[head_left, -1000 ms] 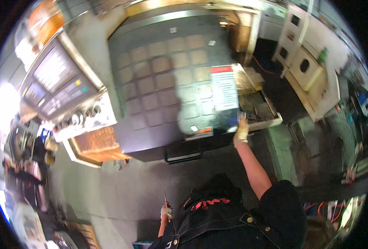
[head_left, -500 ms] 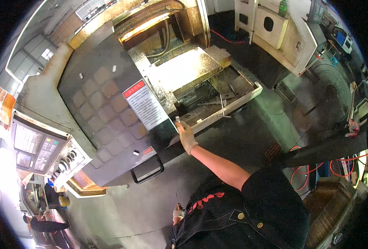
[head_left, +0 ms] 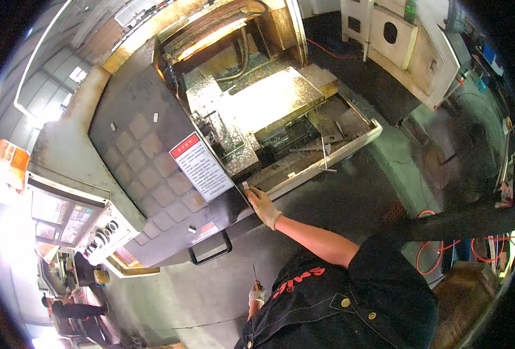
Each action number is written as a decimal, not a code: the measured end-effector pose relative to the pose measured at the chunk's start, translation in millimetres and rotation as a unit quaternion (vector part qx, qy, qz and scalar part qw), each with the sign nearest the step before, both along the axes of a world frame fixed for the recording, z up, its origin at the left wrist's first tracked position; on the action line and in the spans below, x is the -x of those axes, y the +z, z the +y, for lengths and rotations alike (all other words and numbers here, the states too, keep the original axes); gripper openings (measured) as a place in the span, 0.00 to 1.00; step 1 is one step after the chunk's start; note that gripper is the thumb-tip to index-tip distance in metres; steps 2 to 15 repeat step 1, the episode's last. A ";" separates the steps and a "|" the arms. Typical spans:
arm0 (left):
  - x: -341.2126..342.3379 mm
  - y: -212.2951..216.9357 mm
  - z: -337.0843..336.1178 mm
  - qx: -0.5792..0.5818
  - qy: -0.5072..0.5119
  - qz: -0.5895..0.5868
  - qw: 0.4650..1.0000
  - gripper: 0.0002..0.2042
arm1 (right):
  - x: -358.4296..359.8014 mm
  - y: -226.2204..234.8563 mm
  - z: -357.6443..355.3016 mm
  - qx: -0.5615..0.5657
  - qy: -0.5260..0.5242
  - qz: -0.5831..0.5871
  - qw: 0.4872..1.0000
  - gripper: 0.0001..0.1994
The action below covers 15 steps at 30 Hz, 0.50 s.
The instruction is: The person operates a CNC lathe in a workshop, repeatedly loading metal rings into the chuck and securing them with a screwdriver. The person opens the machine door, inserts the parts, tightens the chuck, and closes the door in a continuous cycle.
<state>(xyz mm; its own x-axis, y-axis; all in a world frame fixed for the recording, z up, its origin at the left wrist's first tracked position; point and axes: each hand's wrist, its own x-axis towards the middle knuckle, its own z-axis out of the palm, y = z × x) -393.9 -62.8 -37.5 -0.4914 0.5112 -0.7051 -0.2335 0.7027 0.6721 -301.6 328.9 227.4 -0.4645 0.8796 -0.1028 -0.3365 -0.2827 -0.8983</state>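
Note:
My right hand [head_left: 261,205], in a pale glove, is closed round the free edge of a grey machine door [head_left: 147,168]. A white sign with a red top [head_left: 201,166] is fixed on the door just beside my fingers, and a black bar handle [head_left: 212,250] sits lower down. Close to my body, my left hand [head_left: 257,295], also gloved, is wrapped round a thin-shafted tool [head_left: 256,274] with a dark handle; its exact kind is too small to make out. Past the door edge lies the lit, chip-covered machine table [head_left: 275,102].
A control panel [head_left: 65,215] with knobs stands at the left. Below the machine table, a tray rim [head_left: 333,154] juts out, with a T-shaped rod [head_left: 325,157] leaning there. Red hoses [head_left: 429,259] hang at the right. Another person [head_left: 77,309] is far off at lower left.
The door has slid leftward relative to the machine, with my right hand on its edge, baring more of the inside. My left hand still holds the thin tool.

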 end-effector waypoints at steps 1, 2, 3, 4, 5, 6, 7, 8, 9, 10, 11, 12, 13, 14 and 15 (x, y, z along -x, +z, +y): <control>3.6 -18.7 -0.1 -0.048 0.053 -0.051 0.996 0.15 | 1.2 4.3 1.4 -0.006 0.015 0.001 1.000 0.16; 3.6 -18.7 -0.1 -0.048 0.053 -0.051 0.996 0.15 | 1.2 4.3 1.4 -0.006 0.015 0.001 1.000 0.16; 3.6 -18.7 -0.1 -0.048 0.053 -0.051 0.996 0.15 | 1.2 4.3 1.4 -0.006 0.015 0.001 1.000 0.16; 3.6 -18.7 -0.1 -0.048 0.053 -0.051 0.996 0.15 | 1.2 4.3 1.4 -0.006 0.015 0.001 1.000 0.16; 3.6 -18.7 -0.1 -0.048 0.053 -0.051 0.996 0.15 | 1.2 4.3 1.4 -0.006 0.015 0.001 1.000 0.16; 3.6 -18.7 -0.1 -0.048 0.053 -0.051 0.996 0.15 | 1.2 4.3 1.4 -0.006 0.015 0.001 1.000 0.16; 3.6 -18.7 -0.1 -0.048 0.053 -0.051 0.996 0.15 | 1.2 4.3 1.4 -0.006 0.015 0.001 1.000 0.16; 3.6 -18.7 -0.1 -0.048 0.053 -0.051 0.996 0.15 | 1.2 4.3 1.4 -0.006 0.015 0.001 1.000 0.16; 3.6 -18.7 -0.1 -0.048 0.053 -0.051 0.996 0.15 | 1.2 4.3 1.4 -0.006 0.015 0.001 1.000 0.16; 3.6 -18.7 -0.1 -0.048 0.053 -0.051 0.996 0.15 | 1.2 4.3 1.4 -0.006 0.015 0.001 1.000 0.16; 3.6 -18.7 -0.1 -0.048 0.053 -0.051 0.996 0.15 | 1.2 4.3 1.4 -0.006 0.015 0.001 1.000 0.16; 3.6 -18.7 -0.1 -0.048 0.053 -0.051 0.996 0.15 | 1.2 4.3 1.4 -0.006 0.015 0.001 1.000 0.16; 3.6 -18.7 -0.1 -0.048 0.053 -0.051 0.996 0.15 | 1.2 4.3 1.4 -0.006 0.015 0.001 1.000 0.16; 3.6 -18.7 -0.1 -0.048 0.053 -0.051 0.996 0.15 | 1.2 4.3 1.4 -0.006 0.015 0.001 1.000 0.16; 3.6 -18.7 -0.1 -0.048 0.053 -0.051 0.996 0.15 | 1.2 4.3 1.4 -0.006 0.015 0.001 1.000 0.16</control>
